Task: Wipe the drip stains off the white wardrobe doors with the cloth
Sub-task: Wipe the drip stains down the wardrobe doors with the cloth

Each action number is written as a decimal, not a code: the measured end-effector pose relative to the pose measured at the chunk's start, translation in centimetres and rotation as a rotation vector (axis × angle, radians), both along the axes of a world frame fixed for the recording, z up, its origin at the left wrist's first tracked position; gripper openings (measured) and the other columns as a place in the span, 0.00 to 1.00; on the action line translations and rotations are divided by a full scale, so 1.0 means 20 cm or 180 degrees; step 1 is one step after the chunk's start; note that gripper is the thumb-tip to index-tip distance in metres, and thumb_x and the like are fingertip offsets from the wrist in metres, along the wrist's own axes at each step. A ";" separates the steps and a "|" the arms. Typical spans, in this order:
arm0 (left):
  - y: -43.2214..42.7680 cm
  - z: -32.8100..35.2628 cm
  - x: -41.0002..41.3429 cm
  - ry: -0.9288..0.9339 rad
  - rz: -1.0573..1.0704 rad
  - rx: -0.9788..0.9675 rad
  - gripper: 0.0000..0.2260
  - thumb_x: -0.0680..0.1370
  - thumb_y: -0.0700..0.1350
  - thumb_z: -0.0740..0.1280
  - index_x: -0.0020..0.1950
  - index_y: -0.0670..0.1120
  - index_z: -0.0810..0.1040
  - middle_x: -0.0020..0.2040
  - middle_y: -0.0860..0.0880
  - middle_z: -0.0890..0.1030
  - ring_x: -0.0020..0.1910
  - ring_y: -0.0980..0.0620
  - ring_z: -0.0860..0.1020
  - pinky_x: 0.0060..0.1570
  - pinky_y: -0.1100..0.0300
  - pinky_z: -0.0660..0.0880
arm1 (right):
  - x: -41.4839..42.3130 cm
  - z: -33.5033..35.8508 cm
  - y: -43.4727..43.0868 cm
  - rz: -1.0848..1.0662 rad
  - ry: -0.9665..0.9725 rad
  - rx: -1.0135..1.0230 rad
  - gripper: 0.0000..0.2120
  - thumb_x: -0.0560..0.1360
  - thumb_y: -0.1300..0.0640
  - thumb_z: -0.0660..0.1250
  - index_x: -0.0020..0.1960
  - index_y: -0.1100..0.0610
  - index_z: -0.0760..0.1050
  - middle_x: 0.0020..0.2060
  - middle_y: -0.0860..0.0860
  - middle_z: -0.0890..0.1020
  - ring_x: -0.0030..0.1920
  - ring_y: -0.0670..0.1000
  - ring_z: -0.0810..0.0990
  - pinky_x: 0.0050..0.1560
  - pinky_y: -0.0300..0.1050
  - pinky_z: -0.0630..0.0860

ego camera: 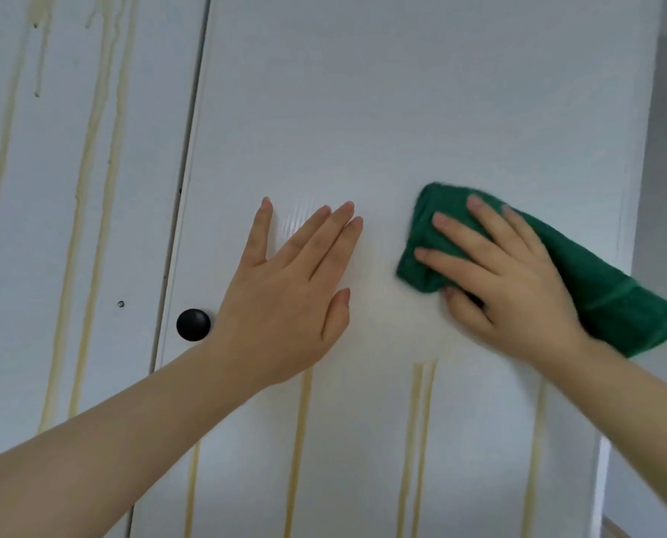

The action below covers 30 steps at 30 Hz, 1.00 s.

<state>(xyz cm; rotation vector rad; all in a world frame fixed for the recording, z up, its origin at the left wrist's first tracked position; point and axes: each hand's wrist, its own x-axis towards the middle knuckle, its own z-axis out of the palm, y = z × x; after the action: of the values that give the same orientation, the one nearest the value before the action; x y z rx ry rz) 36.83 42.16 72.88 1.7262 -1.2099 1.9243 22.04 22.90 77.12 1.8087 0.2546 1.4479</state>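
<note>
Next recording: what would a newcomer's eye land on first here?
The folded bright green cloth, pressed against the right white wardrobe door under the right hand, stands out first. Next come the yellowish drip streaks, long down the left door and shorter below both hands. The left hand lies flat beside a round black knob.

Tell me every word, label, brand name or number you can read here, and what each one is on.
None: no text can be read anywhere in this view.
The green cloth under the right hand shows no tag or print.
The black knob bears no mark.
The white wardrobe doors carry only yellowish drip stains, no writing.
</note>
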 end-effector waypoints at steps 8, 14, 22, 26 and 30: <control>-0.07 -0.05 -0.02 -0.0043 0.0021 0.0005 0.24 0.77 0.48 0.54 0.72 0.40 0.65 0.71 0.43 0.67 0.70 0.44 0.66 0.68 0.35 0.52 | -0.09 -0.08 -0.09 -0.0306 0.0821 -0.0628 0.15 0.78 0.54 0.54 0.63 0.50 0.69 0.67 0.51 0.69 0.70 0.60 0.62 0.71 0.56 0.54; -0.14 -0.08 -0.07 0.0000 0.0001 -0.0068 0.24 0.77 0.49 0.54 0.71 0.40 0.67 0.71 0.43 0.68 0.70 0.45 0.67 0.68 0.35 0.53 | -0.03 -0.25 -0.04 0.0085 -0.0353 0.0592 0.17 0.75 0.57 0.57 0.63 0.54 0.72 0.67 0.56 0.71 0.70 0.63 0.62 0.71 0.58 0.54; -0.23 -0.10 -0.16 -0.0024 -0.0061 0.0061 0.24 0.78 0.49 0.54 0.71 0.41 0.67 0.71 0.44 0.68 0.71 0.46 0.67 0.68 0.35 0.51 | -0.20 -0.10 -0.20 -0.0084 -0.0632 0.1110 0.19 0.75 0.56 0.57 0.64 0.56 0.72 0.65 0.61 0.72 0.68 0.65 0.63 0.64 0.65 0.63; -0.26 -0.13 -0.18 0.0026 -0.0109 0.0029 0.24 0.78 0.49 0.53 0.72 0.41 0.67 0.71 0.44 0.68 0.71 0.45 0.67 0.68 0.35 0.50 | -0.13 -0.39 -0.15 -0.0018 -0.0667 0.1178 0.19 0.75 0.57 0.57 0.65 0.55 0.71 0.67 0.58 0.69 0.70 0.64 0.60 0.70 0.58 0.55; -0.28 -0.14 -0.18 0.0049 -0.0069 -0.0005 0.24 0.78 0.48 0.54 0.71 0.40 0.67 0.71 0.44 0.68 0.71 0.45 0.66 0.68 0.35 0.50 | -0.19 -0.41 -0.19 -0.0116 -0.0263 0.0892 0.17 0.76 0.54 0.58 0.65 0.52 0.68 0.67 0.54 0.69 0.70 0.62 0.60 0.71 0.55 0.54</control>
<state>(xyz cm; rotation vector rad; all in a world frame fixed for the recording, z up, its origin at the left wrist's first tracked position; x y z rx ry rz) 33.26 36.51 69.98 1.7168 -1.2164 1.8957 18.16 19.20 68.84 1.9560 -0.0254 1.5909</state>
